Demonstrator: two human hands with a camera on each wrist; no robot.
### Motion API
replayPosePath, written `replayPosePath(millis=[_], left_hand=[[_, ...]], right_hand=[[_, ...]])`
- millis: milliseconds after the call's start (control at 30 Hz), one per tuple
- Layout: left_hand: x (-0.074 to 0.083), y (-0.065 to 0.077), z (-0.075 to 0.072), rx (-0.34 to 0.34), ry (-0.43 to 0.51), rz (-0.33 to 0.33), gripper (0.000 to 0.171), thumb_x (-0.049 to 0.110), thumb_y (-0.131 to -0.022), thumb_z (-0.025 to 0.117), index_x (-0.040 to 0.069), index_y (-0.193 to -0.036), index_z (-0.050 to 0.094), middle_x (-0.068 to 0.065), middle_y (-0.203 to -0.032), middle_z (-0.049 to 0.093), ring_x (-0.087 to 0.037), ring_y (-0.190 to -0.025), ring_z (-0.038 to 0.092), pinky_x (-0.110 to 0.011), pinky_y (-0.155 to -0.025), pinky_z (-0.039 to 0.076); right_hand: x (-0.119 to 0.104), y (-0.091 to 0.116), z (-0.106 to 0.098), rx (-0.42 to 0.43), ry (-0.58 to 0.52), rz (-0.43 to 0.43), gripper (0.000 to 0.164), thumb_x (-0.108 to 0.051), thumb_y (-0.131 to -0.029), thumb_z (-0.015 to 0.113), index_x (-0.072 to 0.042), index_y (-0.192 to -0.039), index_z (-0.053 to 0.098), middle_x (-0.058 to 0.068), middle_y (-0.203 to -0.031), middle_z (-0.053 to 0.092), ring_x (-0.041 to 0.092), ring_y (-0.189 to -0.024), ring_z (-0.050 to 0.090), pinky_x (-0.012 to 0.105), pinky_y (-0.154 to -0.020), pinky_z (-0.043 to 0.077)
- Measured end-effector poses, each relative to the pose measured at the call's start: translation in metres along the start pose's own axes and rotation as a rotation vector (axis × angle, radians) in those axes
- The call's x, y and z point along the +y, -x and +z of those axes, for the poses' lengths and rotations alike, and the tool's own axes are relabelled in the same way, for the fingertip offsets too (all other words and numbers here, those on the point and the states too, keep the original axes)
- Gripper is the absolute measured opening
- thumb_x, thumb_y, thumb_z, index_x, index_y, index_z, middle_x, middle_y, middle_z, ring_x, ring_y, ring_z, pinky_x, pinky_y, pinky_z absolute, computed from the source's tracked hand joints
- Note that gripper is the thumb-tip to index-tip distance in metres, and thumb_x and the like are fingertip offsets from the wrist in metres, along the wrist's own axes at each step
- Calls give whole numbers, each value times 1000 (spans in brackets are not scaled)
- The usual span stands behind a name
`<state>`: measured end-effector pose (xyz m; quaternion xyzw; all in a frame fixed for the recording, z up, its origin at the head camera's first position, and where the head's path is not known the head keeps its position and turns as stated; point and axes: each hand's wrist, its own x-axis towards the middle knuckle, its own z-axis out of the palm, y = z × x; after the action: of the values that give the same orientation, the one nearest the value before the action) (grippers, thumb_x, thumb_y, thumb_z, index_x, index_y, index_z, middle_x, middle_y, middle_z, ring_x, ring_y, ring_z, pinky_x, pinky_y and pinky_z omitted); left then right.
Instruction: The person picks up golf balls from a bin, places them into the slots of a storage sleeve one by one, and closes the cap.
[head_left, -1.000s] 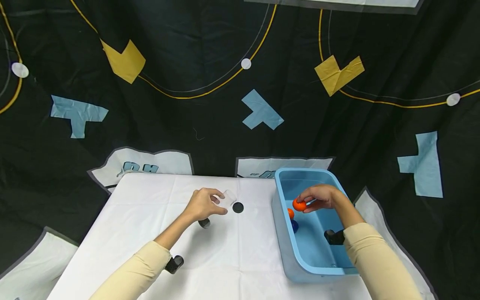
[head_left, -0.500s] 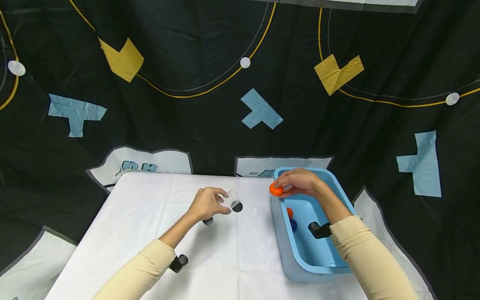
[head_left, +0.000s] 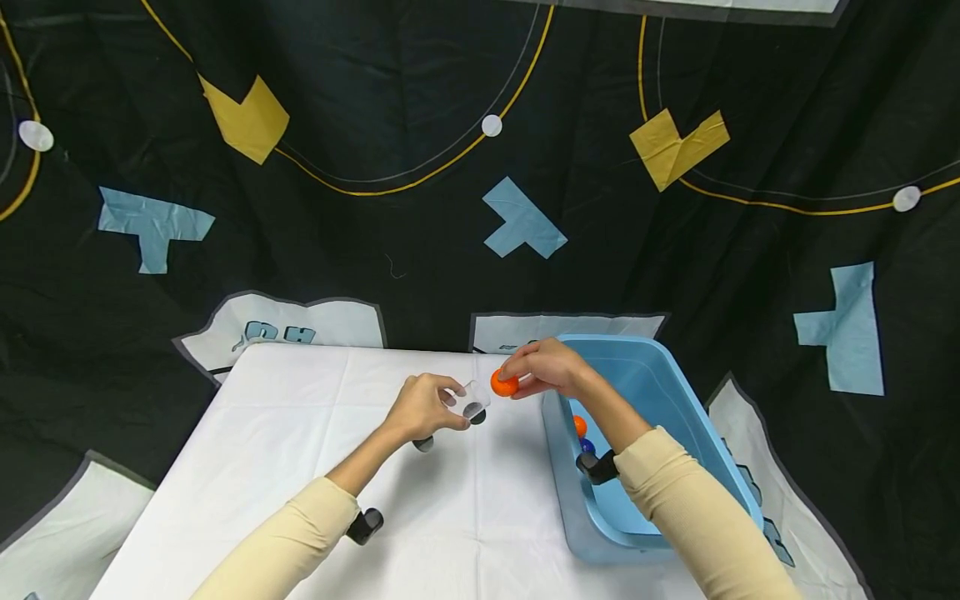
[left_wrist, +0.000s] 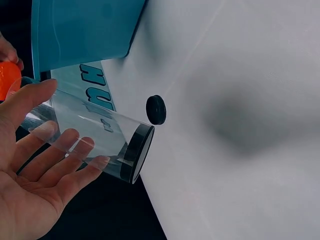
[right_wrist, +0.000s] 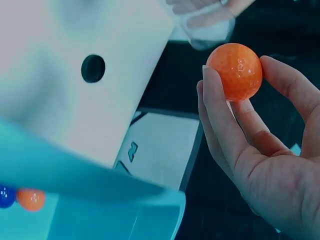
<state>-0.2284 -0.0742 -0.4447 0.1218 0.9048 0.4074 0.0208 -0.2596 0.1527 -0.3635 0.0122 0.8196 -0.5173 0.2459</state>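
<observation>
My left hand (head_left: 426,406) grips a clear plastic cylinder (left_wrist: 95,125) that has a black end cap (left_wrist: 136,154) at its lower end. The tube is tilted, with its open mouth toward the right hand. Between thumb and fingertips my right hand (head_left: 546,367) pinches an orange ball (right_wrist: 235,72), held just to the right of the tube's mouth and apart from it in the head view. On the white table below lies a loose black lid (left_wrist: 156,110). Inside the blue bin (head_left: 558,500) are another orange ball (right_wrist: 31,199) and a dark blue ball (right_wrist: 7,196).
The bin stands at the right side of the white-covered table (head_left: 420,533), its rim below my right forearm. A black curtain (head_left: 420,267) with tape shapes hangs behind the table's far edge.
The right hand has lifted the orange ball out of the bin and carried it left, over the rim, to near the tube. My left hand has shifted slightly right with the tube.
</observation>
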Motion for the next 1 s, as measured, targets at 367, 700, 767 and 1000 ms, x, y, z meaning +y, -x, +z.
replayPosePath(millis=[367, 700, 767, 1000], left_hand=[[6, -1, 0, -1, -7, 13, 35, 21, -66, 93, 15, -97, 79, -1, -88, 77, -15, -84, 70, -32, -72, 56], [7, 0, -1, -2, -20, 24, 36, 20, -67, 93, 13, -99, 79, -2, -89, 77, -15, -84, 70, -32, -72, 56], [8, 1, -2, -3, -25, 24, 36, 19, -67, 93, 13, -99, 79, -3, -88, 77, -16, -83, 70, -32, -72, 56], [9, 0, -4, 1, -32, 24, 36, 19, -67, 93, 13, -99, 79, -3, -89, 77, -16, -85, 69, -33, -72, 56]], right_hand=[[0, -4, 24, -2, -4, -40, 28, -13, -86, 77, 3, -108, 73, 18, -112, 71, 29, -88, 76, 41, -84, 61], [3, -7, 31, 1, 29, -43, 28, -14, -85, 79, 1, -108, 74, 17, -112, 72, 27, -87, 76, 42, -86, 60], [3, -8, 32, -3, 43, -48, 29, -15, -85, 79, 1, -108, 74, 17, -112, 72, 26, -87, 76, 41, -86, 60], [4, -9, 32, 5, 57, -53, 30, -16, -85, 81, 0, -109, 74, 16, -110, 73, 26, -87, 76, 40, -85, 61]])
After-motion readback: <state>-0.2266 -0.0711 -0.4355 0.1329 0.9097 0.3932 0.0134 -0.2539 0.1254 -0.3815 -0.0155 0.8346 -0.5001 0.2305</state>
